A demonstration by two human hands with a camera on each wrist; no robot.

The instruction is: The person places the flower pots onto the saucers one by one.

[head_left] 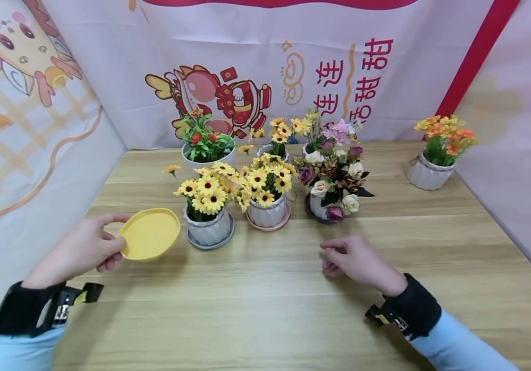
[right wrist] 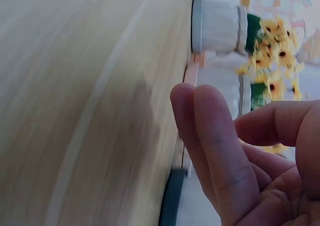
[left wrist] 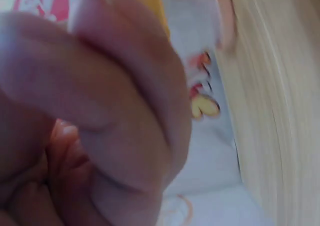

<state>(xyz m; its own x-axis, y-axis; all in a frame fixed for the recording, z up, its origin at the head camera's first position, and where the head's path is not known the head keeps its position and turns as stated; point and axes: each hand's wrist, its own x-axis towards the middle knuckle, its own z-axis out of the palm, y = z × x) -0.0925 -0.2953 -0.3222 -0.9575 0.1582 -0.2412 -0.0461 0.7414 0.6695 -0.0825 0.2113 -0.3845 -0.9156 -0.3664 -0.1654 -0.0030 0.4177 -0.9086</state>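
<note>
A round yellow plant saucer (head_left: 150, 234) is held by its edge in my left hand (head_left: 90, 245), above the left part of the table. In the left wrist view the curled fingers (left wrist: 125, 101) fill much of the picture, with a yellow bit of the saucer (left wrist: 162, 8) behind them. My right hand (head_left: 350, 257) hovers over the table, fingers loosely bent and holding nothing. Closest to it is the pot of purple and cream roses (head_left: 319, 207) on a dark saucer. Two pots of yellow daisies, left (head_left: 209, 230) and middle (head_left: 267, 212), stand on a blue-grey and a pink saucer.
Behind them stand a white pot with red flowers (head_left: 207, 157), another yellow daisy pot (head_left: 278, 149) and a pink-flowered pot (head_left: 309, 148), partly hidden. A pot of orange flowers (head_left: 429, 172) is at the far right. Printed cloth (head_left: 228, 31) hangs behind the wooden table (head_left: 256, 314).
</note>
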